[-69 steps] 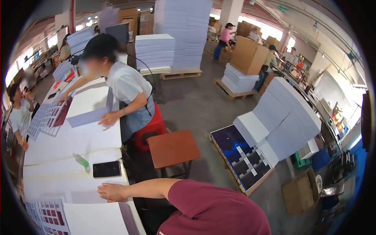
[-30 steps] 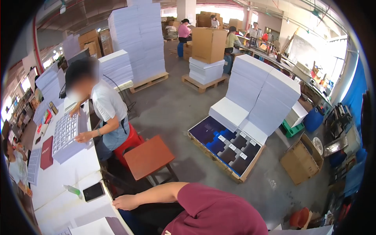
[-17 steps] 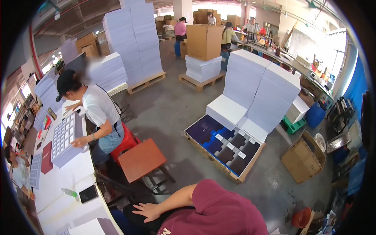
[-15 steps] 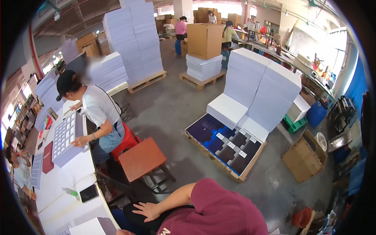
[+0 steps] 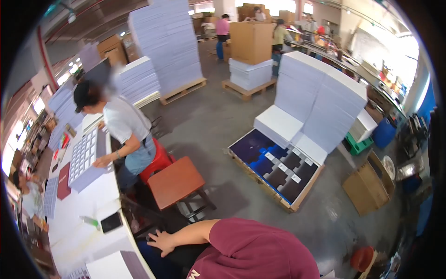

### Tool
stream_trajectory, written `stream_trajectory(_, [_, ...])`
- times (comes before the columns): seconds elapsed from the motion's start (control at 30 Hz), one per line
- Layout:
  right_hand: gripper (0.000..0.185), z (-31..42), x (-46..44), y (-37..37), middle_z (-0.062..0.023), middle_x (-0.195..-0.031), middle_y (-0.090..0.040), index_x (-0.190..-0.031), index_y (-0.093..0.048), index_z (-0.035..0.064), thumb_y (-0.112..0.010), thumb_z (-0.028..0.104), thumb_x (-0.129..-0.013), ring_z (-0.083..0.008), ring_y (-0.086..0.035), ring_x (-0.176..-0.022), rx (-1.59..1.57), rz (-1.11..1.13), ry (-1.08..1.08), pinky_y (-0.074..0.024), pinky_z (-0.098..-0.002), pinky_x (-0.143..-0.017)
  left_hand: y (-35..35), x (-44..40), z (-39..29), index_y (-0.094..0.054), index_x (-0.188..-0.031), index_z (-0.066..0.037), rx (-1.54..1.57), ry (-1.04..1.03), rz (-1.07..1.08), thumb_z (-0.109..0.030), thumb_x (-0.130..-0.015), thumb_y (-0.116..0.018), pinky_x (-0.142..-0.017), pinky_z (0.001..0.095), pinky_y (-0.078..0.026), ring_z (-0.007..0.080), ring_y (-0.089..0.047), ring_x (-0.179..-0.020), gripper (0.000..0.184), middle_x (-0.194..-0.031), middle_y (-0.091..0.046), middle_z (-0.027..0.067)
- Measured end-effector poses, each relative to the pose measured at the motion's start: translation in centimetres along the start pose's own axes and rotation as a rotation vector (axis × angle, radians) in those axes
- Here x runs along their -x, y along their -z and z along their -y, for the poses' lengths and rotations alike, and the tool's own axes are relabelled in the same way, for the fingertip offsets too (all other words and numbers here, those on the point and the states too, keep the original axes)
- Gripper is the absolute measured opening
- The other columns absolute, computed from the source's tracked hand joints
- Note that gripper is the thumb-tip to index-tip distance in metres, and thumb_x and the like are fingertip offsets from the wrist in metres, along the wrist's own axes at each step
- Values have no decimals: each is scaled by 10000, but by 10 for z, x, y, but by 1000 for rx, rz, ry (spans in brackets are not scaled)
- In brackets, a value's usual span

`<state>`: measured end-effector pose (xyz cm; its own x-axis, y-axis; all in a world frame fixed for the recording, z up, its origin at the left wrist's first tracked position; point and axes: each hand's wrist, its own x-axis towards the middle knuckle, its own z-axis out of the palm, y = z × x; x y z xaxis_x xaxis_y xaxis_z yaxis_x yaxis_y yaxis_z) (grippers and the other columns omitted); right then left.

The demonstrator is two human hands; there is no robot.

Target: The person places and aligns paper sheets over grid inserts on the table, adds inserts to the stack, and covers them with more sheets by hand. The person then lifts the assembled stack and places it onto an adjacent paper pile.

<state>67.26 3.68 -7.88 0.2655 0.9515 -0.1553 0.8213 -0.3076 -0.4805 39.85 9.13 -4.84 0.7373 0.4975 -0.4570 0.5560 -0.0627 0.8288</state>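
1 right grip [image 5: 162,242]: spread, empty, on trousers [image 5: 191,252] | left grip: can't tell | open carton [image 5: 367,188]: contents unclear

Right hand [image 5: 162,242] on trousers [image 5: 183,255] near 1 brown stool [image 5: 176,181]

Wht table [image 5: 69,230]: 1 phone [image 5: 111,222] nr edge, green btl [image 5: 91,221] beside, wht-topped item [image 5: 111,267] nearest, maroon panel [image 5: 64,180] + grid-topped box [image 5: 87,160] farther.

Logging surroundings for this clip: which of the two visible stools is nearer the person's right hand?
The brown stool, with the bare, flat top; the red stool, farther from the right hand, has someone sitting on it.
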Motion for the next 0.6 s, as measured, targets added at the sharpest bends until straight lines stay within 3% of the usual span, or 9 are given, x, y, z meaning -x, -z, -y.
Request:
stream_trajectory(0.1, [668, 6, -35, 8, -208, -1402, -460, -1299, -580, 87, -678, 461, -754, -517, -427, -1255, 183, 11, -11, -448, -585, -936, 3, 7, 31, -658, -877, -105, 134, 102, -34, -192, -981, -570, -804, 391, -483, 268, -575, -912, 162, -915, -622, 116])
stream_trajectory(0.17, [450, 15, -52, 15, -159, -1236, -599, -1104, -711, 79, -622, 379, -780, -418, -524, -1180, 277, 67, -47, -458, -595, -922, 7, 10, 58, -670, -889, -111, 215, 130, -74, -177, -975, -583, -831, 398, -486, 278, -583, -952, 139, -943, -629, 119])
stream_trajectory(0.2, [406, 23, -63, 20, -161, -1216, -629, -1104, -720, 91, -595, 336, -805, -383, -559, -1157, 353, 160, -91, -461, -608, -912, 6, 11, 72, -677, -895, -115, 255, 142, -103, -170, -972, -590, -844, 401, -487, 283, -587, -972, 128, -957, -632, 121])
stream_trajectory(0.27, [377, 24, -87, 14, -123, -1221, -660, -1144, -709, 110, -574, 283, -838, -325, -625, -1120, 526, 307, -61, -502, -613, -840, 0, 1, 98, -630, -815, 5, 177, 39, -261, -371, -994, -553, -429, 264, -423, 135, -525, -443, 423, -544, -553, 48])
stream_trajectory(0.37, [395, 16, -119, 6, -75, -1262, -649, -1206, -684, 120, -561, 256, -856, -327, -616, -1156, 532, 470, -114, -514, -593, -852, -6, 13, 66, -567, -739, -28, 538, 182, -299, -371, -999, -538, -410, 274, -416, 149, -514, -427, 432, -520, -498, 39])
stream_trajectory(0.43, [476, -9, -140, 4, -111, -1212, -669, -1189, -676, 57, -627, 362, -826, -288, -644, -1104, 352, 555, -62, -525, -421, -897, -9, 13, 51, -537, -726, -41, 574, 225, -306, -374, -999, -537, -400, 280, -410, 156, -508, -419, 431, -517, -476, 38])
stream_trajectory(0.47, [500, -42, -171, -24, -151, -1142, -690, -1127, -698, 33, -672, 403, -791, -309, -662, -1037, 207, 548, -39, -520, -395, -883, -11, 11, 54, -538, -735, -41, 575, 238, -298, -372, -1000, -534, -399, 281, -411, 160, -511, -419, 423, -526, -483, 40])
stream_trajectory(0.57, [490, -31, -154, 20, -140, -1128, -693, -1109, -710, 59, -727, 372, -733, -295, -670, -994, 128, 566, 3, -535, -404, -846, -12, 6, 59, -542, -784, -42, 609, 263, -272, -356, -1006, -523, -401, 281, -411, 172, -533, -430, 385, -575, -522, 51])
stream_trajectory(0.6, [471, -51, -168, -2, -157, -1073, -707, -1062, -725, 47, -746, 365, -715, -297, -681, -952, 102, 542, -85, -539, -401, -825, -10, 6, 61, -551, -802, -37, 606, 259, -239, -344, -1009, -519, -415, 279, -427, 175, -560, -465, 371, -613, -551, 60])
